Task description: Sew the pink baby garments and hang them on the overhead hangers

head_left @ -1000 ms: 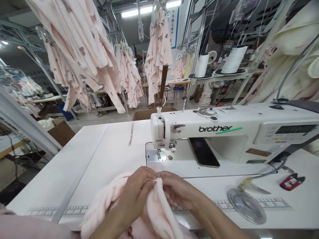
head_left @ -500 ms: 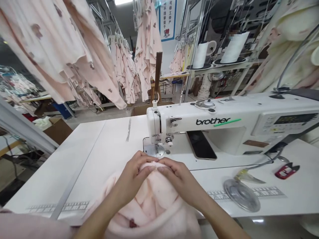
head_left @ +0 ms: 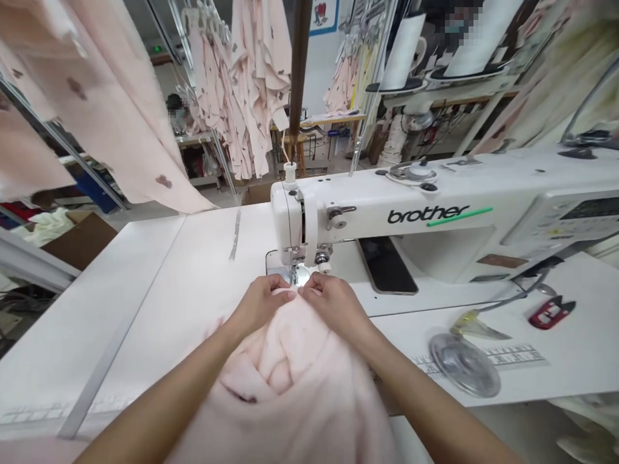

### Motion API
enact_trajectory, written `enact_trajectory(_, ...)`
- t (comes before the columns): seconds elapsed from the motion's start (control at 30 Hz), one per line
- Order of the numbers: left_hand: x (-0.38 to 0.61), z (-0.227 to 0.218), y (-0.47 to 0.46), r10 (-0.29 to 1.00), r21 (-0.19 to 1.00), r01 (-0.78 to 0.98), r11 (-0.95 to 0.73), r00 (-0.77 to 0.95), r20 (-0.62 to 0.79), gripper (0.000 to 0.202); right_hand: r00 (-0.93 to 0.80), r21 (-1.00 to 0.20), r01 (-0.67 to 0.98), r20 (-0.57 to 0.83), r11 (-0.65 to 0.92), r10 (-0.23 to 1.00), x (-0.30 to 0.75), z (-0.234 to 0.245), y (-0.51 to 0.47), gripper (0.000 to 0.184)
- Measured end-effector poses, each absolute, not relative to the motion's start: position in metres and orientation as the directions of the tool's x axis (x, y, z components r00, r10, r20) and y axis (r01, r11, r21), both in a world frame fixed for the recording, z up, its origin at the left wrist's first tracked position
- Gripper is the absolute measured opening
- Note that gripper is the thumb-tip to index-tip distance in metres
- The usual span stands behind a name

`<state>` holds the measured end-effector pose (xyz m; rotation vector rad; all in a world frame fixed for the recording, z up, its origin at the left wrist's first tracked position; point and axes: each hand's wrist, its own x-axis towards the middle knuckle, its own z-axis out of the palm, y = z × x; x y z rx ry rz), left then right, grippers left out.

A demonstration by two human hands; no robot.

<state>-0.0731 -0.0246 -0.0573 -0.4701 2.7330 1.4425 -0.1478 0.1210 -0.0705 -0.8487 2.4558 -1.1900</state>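
Observation:
Pale pink fabric (head_left: pixel 309 361), soft and bunched with a small dark print, hangs from both hands over the table's front edge. My left hand (head_left: pixel 264 299) pinches its upper edge between thumb and fingers. Close beside it, my right hand (head_left: pixel 329 299) pinches the same edge. That edge lies right in front of the presser foot and needle (head_left: pixel 294 274) of the white sewing machine (head_left: pixel 348 206). Whether the fabric is under the foot is hidden by my fingertips.
A phone (head_left: pixel 387 265) lies under the machine arm. Red thread snips (head_left: pixel 552 312) and a clear round dish (head_left: pixel 464 365) sit at the right. Pink garments (head_left: pixel 126 122) hang at the left, touching the table's far edge. Thread cones (head_left: pixel 403 55) stand behind. Other people are in the background.
Both hands have moved forward with the fabric edge, closer to the needle. The light at the needle looks brighter. The camera view has tilted down and shifted.

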Motion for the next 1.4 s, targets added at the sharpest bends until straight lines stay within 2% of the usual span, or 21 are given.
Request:
enact_trajectory(0.07, -0.078, -0.065, -0.029, -0.233, 0.713, -0.271, 0.646, -0.960, -0.154, 0.020, -0.787, -0.735, -0.395, -0.039, 0.551, -0.616, -0.157, -0.076, 0.112, 0.016)
enact_trajectory(0.2, -0.088, -0.071, -0.032, -0.289, 0.614, -0.300, 0.730, -0.950, -0.119, 0.022, -0.802, -0.622, -0.403, -0.114, 0.672, -0.586, -0.168, -0.081, 0.101, 0.010)
enact_trajectory(0.47, -0.110, -0.073, -0.031, -0.390, 0.518, -0.406, 0.753, -0.909, -0.146, 0.014, -0.813, -0.457, -0.464, -0.120, 0.759, -0.570, -0.176, -0.085, 0.097, 0.018)
enact_trajectory(0.6, -0.110, -0.074, -0.029, -0.401, 0.500, -0.417, 0.759, -0.904, -0.145, 0.019, -0.808, -0.405, -0.509, -0.078, 0.759, -0.584, -0.176, -0.085, 0.097, 0.023)
enact_trajectory(0.87, -0.111, -0.073, -0.026, -0.427, 0.504, -0.442, 0.742, -0.891, -0.154, 0.019, -0.790, -0.334, -0.575, -0.013, 0.747, -0.613, -0.176, -0.091, 0.099, 0.021)
enact_trajectory(1.2, -0.114, -0.076, -0.028, -0.446, 0.502, -0.451, 0.738, -0.884, -0.140, 0.015, -0.780, -0.305, -0.608, 0.056, 0.733, -0.623, -0.176, -0.094, 0.098, 0.024)
enact_trajectory(1.4, -0.116, -0.076, -0.030, -0.449, 0.500, -0.461, 0.733, -0.880, -0.155, 0.011, -0.796, -0.289, -0.590, 0.051, 0.754, -0.604, -0.179, -0.099, 0.095, 0.025)
